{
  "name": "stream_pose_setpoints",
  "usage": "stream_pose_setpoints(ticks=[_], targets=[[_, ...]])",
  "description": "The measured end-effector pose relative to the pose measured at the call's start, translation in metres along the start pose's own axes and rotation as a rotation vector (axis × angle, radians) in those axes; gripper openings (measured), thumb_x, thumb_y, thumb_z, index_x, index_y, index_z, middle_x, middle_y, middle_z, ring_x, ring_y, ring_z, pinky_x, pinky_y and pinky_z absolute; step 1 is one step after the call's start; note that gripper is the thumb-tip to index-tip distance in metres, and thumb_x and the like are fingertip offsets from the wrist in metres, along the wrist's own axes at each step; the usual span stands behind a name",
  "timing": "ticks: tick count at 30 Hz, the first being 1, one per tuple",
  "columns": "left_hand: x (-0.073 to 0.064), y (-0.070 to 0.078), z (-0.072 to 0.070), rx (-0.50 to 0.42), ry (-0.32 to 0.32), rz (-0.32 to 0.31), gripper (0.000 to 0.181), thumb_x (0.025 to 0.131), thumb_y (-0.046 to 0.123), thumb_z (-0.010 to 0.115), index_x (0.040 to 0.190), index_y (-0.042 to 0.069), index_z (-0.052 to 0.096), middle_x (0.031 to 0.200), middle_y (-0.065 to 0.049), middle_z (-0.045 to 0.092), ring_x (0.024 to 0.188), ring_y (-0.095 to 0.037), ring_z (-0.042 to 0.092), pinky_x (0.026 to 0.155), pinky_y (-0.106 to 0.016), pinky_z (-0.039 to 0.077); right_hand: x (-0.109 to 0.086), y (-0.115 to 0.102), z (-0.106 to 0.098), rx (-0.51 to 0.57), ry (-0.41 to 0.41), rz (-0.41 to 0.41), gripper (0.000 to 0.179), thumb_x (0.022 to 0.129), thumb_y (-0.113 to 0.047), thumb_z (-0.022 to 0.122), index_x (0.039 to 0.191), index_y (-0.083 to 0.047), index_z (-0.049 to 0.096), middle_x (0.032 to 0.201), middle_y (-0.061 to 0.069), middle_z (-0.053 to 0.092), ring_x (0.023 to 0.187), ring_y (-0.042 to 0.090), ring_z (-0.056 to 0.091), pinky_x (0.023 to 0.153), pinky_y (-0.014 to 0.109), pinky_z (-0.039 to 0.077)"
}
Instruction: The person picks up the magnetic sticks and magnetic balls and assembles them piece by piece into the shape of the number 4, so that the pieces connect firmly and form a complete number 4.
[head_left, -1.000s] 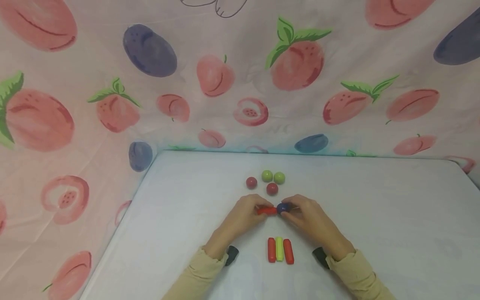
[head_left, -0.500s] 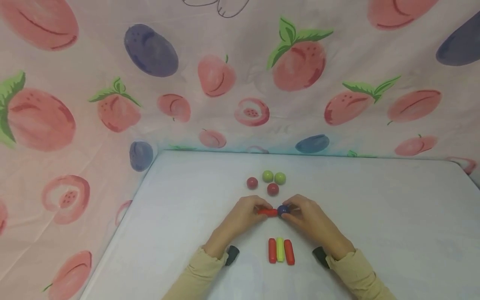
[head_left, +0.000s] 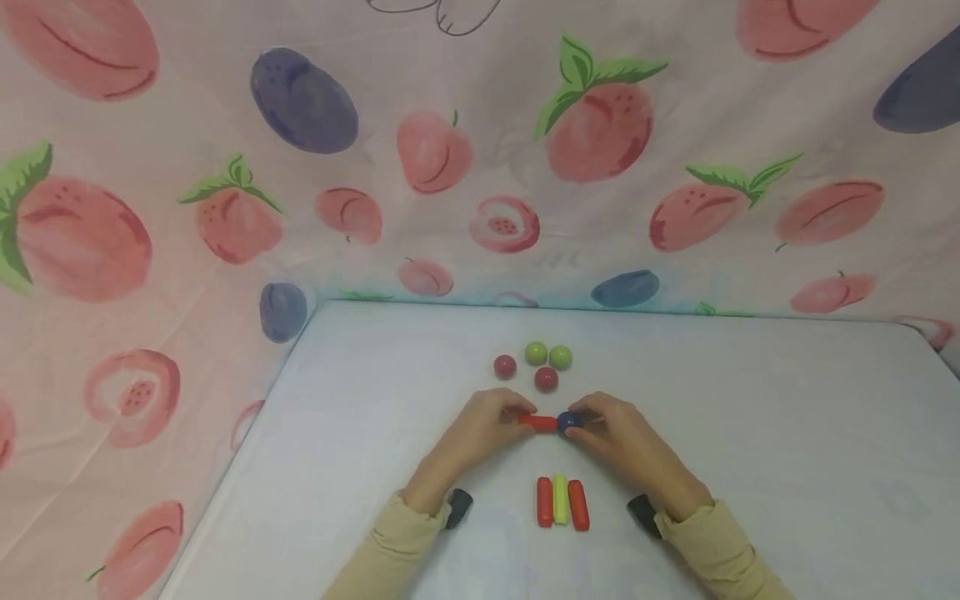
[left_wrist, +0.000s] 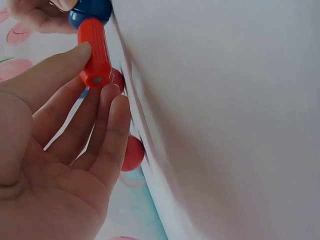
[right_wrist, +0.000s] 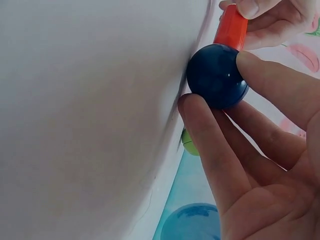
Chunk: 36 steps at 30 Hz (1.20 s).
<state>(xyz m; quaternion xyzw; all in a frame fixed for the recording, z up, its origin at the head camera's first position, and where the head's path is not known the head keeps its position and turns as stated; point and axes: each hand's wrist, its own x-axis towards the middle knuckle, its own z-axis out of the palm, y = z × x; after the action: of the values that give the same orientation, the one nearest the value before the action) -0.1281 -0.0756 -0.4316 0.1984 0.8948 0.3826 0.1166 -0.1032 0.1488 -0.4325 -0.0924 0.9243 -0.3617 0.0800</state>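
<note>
Between thumb and fingers my left hand [head_left: 483, 423] pinches a red rod [head_left: 542, 424], which lies level, pointing right. In the left wrist view the rod [left_wrist: 94, 55] shows a small dark spot in its near end. A dark blue ball [head_left: 568, 422] touches the rod's right end, and my right hand [head_left: 618, 427] pinches it with thumb and fingertips. Up close in the right wrist view, the ball [right_wrist: 218, 76] is glossy and meets the rod [right_wrist: 231, 27]. Whether the two are joined or only touching, I cannot tell.
Beyond the hands lie two red balls [head_left: 546, 379] and two green balls [head_left: 560, 357]. Nearer me, two red rods [head_left: 544, 502] flank a yellow-green rod [head_left: 560, 500]. All rest on a white table [head_left: 360, 400], backed by a fruit-print cloth [head_left: 585, 217].
My left fingers have slid back slightly toward the rod's left end, so more of it shows. The blue ball stays against the rod, and the loose pieces have not moved.
</note>
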Motion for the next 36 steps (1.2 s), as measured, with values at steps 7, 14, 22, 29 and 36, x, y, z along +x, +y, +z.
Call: stream_pose_setpoints(ticks=[7, 14, 22, 29, 36], targets=[[-0.001, -0.002, -0.006, -0.021, 0.016, -0.011, 0.028, 0.089, 0.019, 0.075, 0.116, 0.014, 0.073, 0.109, 0.001, 0.073, 0.101, -0.014, 0.064, 0.090, -0.030, 0.054, 0.001, 0.001, 0.000, 0.010, -0.002, -0.015, 0.029, 0.085, -0.016, 0.079, 0.111, -0.009, 0.069, 0.103, 0.001, 0.069, 0.098, 0.018, 0.068, 0.091, 0.042, 0.056], [0.003, -0.003, -0.016, -0.047, 0.080, -0.035, 0.027, 0.090, 0.017, 0.073, 0.117, 0.012, 0.072, 0.109, 0.000, 0.072, 0.097, -0.014, 0.064, 0.087, -0.028, 0.055, 0.002, 0.000, 0.001, 0.022, -0.007, -0.009, 0.029, 0.085, -0.015, 0.078, 0.112, -0.007, 0.068, 0.104, 0.002, 0.069, 0.098, 0.017, 0.067, 0.091, 0.042, 0.055], [0.011, -0.003, -0.027, -0.054, 0.196, 0.000, 0.025, 0.089, 0.014, 0.075, 0.114, 0.010, 0.071, 0.111, -0.002, 0.072, 0.099, -0.018, 0.065, 0.087, -0.031, 0.056, 0.002, 0.001, 0.002, 0.025, -0.003, -0.002, 0.029, 0.086, -0.015, 0.078, 0.112, -0.007, 0.068, 0.103, 0.002, 0.069, 0.098, 0.017, 0.067, 0.091, 0.042, 0.055], [0.019, -0.003, -0.031, -0.072, 0.214, 0.001, 0.024, 0.089, 0.014, 0.075, 0.112, 0.011, 0.071, 0.109, -0.002, 0.072, 0.099, -0.018, 0.066, 0.087, -0.032, 0.055, 0.001, 0.000, 0.002, 0.029, 0.002, -0.004, 0.028, 0.086, -0.015, 0.077, 0.112, -0.007, 0.068, 0.103, 0.002, 0.069, 0.097, 0.017, 0.067, 0.090, 0.041, 0.056], [0.027, -0.003, -0.032, -0.067, 0.245, 0.033, 0.023, 0.088, 0.011, 0.075, 0.110, 0.005, 0.071, 0.109, -0.011, 0.068, 0.106, -0.028, 0.062, 0.093, -0.037, 0.053, 0.001, 0.000, 0.002, 0.038, 0.002, 0.009, 0.029, 0.086, -0.015, 0.078, 0.112, -0.007, 0.068, 0.103, 0.003, 0.069, 0.097, 0.017, 0.067, 0.090, 0.041, 0.056]])
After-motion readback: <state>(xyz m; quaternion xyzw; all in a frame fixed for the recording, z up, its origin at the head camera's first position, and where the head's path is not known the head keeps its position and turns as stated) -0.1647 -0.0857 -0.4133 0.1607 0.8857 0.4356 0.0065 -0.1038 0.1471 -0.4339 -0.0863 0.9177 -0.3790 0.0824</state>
